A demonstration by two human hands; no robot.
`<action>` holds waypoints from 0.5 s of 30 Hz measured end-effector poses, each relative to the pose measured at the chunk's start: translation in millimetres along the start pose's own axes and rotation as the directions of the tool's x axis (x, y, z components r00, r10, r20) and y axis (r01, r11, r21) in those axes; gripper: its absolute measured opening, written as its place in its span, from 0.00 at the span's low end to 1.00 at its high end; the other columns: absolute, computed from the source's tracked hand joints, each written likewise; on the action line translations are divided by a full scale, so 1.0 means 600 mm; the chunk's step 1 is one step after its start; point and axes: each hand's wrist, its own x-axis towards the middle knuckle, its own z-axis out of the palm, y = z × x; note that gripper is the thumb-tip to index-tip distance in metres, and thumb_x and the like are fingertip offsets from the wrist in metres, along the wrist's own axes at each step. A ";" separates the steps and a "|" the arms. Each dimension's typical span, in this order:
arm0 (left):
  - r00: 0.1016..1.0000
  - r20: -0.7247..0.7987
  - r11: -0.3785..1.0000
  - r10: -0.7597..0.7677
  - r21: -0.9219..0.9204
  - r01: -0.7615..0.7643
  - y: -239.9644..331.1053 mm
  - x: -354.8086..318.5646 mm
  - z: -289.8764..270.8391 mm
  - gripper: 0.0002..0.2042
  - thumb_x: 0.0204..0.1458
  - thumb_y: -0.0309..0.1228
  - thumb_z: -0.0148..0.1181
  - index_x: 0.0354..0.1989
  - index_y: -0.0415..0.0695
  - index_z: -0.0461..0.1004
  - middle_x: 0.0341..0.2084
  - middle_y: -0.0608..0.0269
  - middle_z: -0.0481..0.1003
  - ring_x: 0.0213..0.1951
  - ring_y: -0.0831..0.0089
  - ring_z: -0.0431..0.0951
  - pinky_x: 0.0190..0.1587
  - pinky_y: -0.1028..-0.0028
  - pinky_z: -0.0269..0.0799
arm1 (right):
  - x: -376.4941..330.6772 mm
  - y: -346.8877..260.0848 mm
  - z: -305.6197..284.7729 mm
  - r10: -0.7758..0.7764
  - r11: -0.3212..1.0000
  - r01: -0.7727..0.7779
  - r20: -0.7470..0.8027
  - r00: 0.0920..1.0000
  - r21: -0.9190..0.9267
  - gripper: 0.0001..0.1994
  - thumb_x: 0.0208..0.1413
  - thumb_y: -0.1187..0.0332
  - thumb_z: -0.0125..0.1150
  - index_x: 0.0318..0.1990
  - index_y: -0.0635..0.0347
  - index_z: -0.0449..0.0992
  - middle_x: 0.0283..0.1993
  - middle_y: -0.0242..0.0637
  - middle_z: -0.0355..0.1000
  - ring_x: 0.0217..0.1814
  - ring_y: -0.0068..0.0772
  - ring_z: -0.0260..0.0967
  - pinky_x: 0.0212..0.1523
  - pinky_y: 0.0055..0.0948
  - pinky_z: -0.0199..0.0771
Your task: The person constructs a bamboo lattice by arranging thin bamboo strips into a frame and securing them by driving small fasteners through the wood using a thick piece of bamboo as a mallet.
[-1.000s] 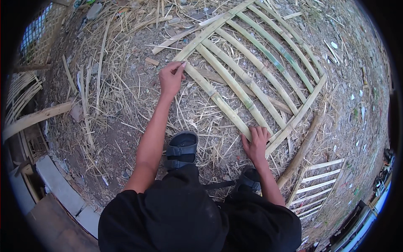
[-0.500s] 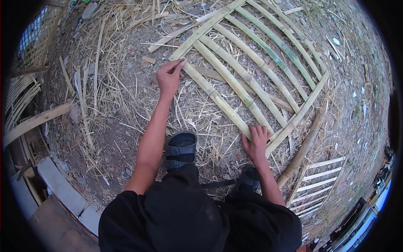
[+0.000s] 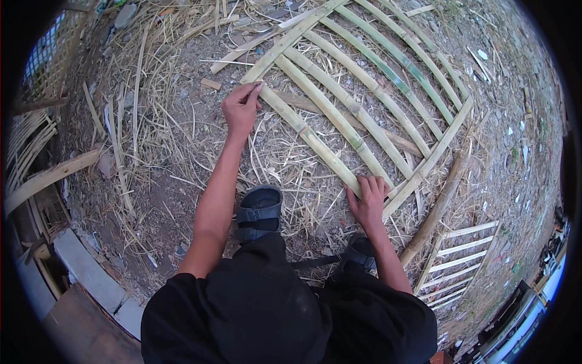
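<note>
Below me lies a frame of split-bamboo slats, with several curved strips running between two crosswise rails: a far-left rail (image 3: 291,37) and a near-right rail (image 3: 427,162). The closest bamboo slat (image 3: 312,141) is between my two hands. My left hand (image 3: 240,110) pinches its upper end, just under the corner of the far-left rail; whether anything small is also in those fingertips I cannot tell. Around the slat's lower end, beside the near-right rail, my right hand (image 3: 368,203) has its fingers curled over the top, thumb to the side.
Straw-like shavings and loose strips cover the ground. A round pole (image 3: 439,206) lies beyond the near-right rail, next to a smaller slatted frame (image 3: 458,262). Boards and a grey slab (image 3: 88,267) stand at the left. My sandalled foot (image 3: 259,212) is close to the slat.
The whole view has shifted very slightly. Both hands keep their hold at the two ends of the slat.
</note>
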 end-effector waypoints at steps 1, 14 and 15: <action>1.000 0.004 1.000 0.015 0.017 -0.015 -0.001 0.001 -0.001 0.06 0.57 0.22 0.65 0.42 0.36 0.83 0.35 0.61 0.81 0.22 0.82 0.75 0.24 0.81 0.71 | 0.000 0.001 0.001 0.000 1.000 0.000 -0.001 1.000 -0.001 0.18 0.48 0.66 0.72 0.45 0.62 0.76 0.44 0.40 0.72 0.50 0.47 0.66 0.55 0.43 0.60; 0.993 0.049 0.988 0.104 0.107 -0.108 -0.021 -0.002 0.010 0.09 0.57 0.21 0.64 0.46 0.36 0.83 0.38 0.59 0.82 0.21 0.81 0.76 0.23 0.80 0.71 | -0.006 -0.006 -0.015 0.034 0.999 -0.034 0.023 0.999 -0.013 0.20 0.49 0.64 0.73 0.48 0.62 0.76 0.46 0.39 0.73 0.51 0.45 0.67 0.54 0.42 0.61; 0.992 0.034 0.985 0.125 0.113 -0.128 -0.029 -0.001 0.005 0.09 0.57 0.21 0.64 0.46 0.36 0.83 0.39 0.59 0.82 0.22 0.81 0.76 0.24 0.80 0.71 | -0.004 -0.009 -0.023 0.020 1.000 -0.020 0.029 0.999 0.015 0.21 0.49 0.64 0.73 0.49 0.61 0.76 0.46 0.39 0.73 0.52 0.44 0.67 0.54 0.42 0.62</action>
